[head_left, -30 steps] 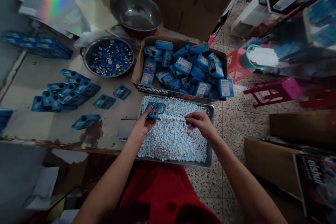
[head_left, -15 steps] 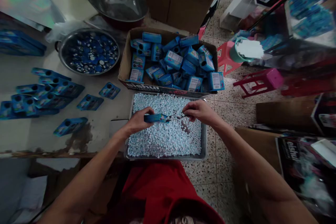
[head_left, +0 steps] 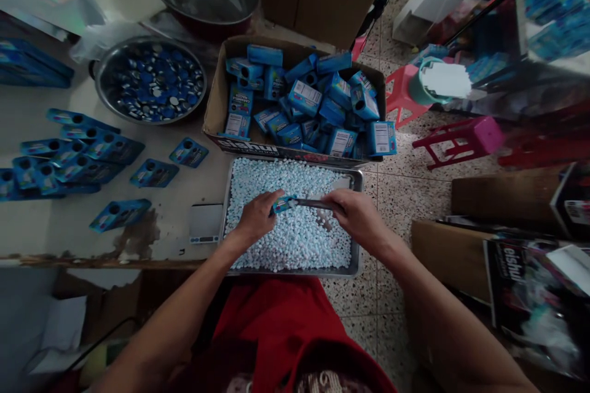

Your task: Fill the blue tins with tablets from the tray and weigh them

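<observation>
Over a metal tray (head_left: 357, 258) heaped with small pale blue and white candies (head_left: 286, 239), my left hand (head_left: 257, 215) is closed around a small blue printed box (head_left: 283, 203). The box lies tilted, its end facing right. My right hand (head_left: 353, 212) is closed on the handle of a dark metal scoop (head_left: 316, 203), whose tip meets the box's end with a few pale candies there. How far the tip goes into the box I cannot tell. Below the scoop a patch of the tray's bottom shows.
Behind the tray stands a cardboard carton (head_left: 214, 107) of blue boxes. To the left are a metal bowl (head_left: 99, 83) of blue and silver pieces, several flat blue boxes (head_left: 104, 150) and a small scale (head_left: 205, 222). Stools (head_left: 483, 135) stand on the floor at right.
The box has shifted slightly right and up in my left hand. My right hand has turned, bringing the scoop's tip against the box's end. The view has shifted a little.
</observation>
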### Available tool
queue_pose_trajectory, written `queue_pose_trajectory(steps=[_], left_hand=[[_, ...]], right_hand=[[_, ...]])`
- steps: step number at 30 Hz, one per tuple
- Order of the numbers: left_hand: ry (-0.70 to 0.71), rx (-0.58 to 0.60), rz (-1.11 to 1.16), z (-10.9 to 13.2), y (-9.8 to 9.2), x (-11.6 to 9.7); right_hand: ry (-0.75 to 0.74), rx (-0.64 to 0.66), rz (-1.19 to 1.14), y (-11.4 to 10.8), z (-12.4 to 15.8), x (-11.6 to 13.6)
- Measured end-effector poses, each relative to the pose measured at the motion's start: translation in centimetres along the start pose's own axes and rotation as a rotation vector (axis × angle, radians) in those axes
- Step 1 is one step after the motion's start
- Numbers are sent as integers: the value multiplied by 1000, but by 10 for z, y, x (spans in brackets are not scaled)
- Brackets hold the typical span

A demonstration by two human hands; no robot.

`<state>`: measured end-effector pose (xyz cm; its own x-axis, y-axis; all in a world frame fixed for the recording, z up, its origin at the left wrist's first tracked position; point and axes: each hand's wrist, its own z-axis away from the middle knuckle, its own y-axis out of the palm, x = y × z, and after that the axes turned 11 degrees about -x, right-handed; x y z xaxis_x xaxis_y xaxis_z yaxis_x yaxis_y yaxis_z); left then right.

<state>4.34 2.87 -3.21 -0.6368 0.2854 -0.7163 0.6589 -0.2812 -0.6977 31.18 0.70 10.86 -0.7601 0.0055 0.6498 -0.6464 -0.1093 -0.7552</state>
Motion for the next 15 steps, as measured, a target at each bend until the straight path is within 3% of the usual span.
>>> queue_pose_trajectory(steps=[2, 4, 6, 8, 10, 13, 15], left_hand=[[-37, -47, 88, 2, 0, 6], [-107, -126, 168, 2, -1, 10], [-171, -186, 263, 3, -4, 12], [-224, -210, 358, 5, -6, 11], [-263, -231, 409, 8, -8, 9], [-297, -340, 330, 14, -12, 6], [-309, -411, 210, 18, -18, 7]], right_hand=[[138, -85, -87, -12, 19, -33], [365, -150, -127, -16, 41, -77], [574, -161, -124, -3, 62, -122], [717, -161, -241, 33, 76, -153], [787, -176, -462, 87, 78, -161], [774, -124, -654, 162, 67, -141], [757, -80, -732, 186, 59, -125]])
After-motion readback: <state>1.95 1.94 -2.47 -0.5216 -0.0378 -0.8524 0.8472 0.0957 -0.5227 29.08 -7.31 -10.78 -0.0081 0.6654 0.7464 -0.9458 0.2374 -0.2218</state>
